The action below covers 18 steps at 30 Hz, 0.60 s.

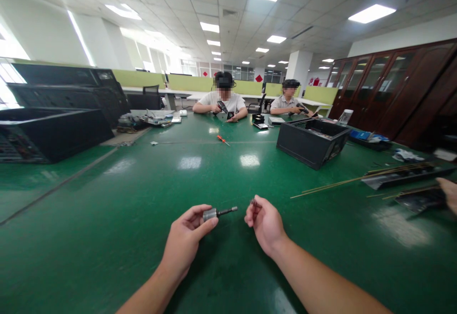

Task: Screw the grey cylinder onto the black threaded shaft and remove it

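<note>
My left hand (187,233) is closed around a silver metal cylinder with a thin dark shaft (210,214). The shaft points right, and its tip is lighter in colour. A short gap separates that tip from my right hand (264,221), whose fingers are curled in a pinch. Between its thumb and index finger shows a small dark metal piece (253,202), too small to name. Both hands are raised over the green tabletop (228,176).
An orange-handled screwdriver (222,139) lies ahead. Black computer cases stand at right (303,142) and left (67,138). Thin brass-coloured rods (339,181) and dark metal parts lie at right, beside another person's hand (449,194). Two co-workers sit opposite, holding tools.
</note>
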{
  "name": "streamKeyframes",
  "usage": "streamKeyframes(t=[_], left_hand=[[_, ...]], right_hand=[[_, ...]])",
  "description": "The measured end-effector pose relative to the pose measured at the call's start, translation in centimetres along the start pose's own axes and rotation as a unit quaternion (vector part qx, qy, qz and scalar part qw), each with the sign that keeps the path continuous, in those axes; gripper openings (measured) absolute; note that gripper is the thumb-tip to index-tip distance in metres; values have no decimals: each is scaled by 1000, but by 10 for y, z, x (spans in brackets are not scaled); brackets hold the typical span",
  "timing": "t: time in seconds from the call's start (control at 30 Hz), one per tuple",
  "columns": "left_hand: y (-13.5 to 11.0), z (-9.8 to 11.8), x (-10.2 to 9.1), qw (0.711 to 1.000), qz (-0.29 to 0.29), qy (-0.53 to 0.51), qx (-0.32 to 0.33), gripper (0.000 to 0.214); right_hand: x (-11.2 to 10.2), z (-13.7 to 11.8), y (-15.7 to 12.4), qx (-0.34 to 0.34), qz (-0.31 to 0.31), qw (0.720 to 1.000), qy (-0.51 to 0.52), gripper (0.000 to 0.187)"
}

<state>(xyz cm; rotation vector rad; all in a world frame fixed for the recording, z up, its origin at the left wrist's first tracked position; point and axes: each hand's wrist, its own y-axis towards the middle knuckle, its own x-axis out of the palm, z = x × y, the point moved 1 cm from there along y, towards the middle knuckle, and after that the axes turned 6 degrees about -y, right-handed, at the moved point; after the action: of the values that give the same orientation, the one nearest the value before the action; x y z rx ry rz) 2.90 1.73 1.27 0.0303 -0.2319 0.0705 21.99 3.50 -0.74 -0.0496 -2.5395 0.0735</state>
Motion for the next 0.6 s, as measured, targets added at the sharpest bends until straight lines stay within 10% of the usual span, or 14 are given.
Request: streamKeyframes(t=[0.37, 0.6], left_hand=[[2, 21, -7, 982, 51, -183, -11, 36], [-35, 64, -49, 985, 124, -122, 4, 37]], right_hand=[[4, 1, 0, -1, -20, 998, -59, 49], [5, 1, 0, 1, -33, 997, -68, 48]])
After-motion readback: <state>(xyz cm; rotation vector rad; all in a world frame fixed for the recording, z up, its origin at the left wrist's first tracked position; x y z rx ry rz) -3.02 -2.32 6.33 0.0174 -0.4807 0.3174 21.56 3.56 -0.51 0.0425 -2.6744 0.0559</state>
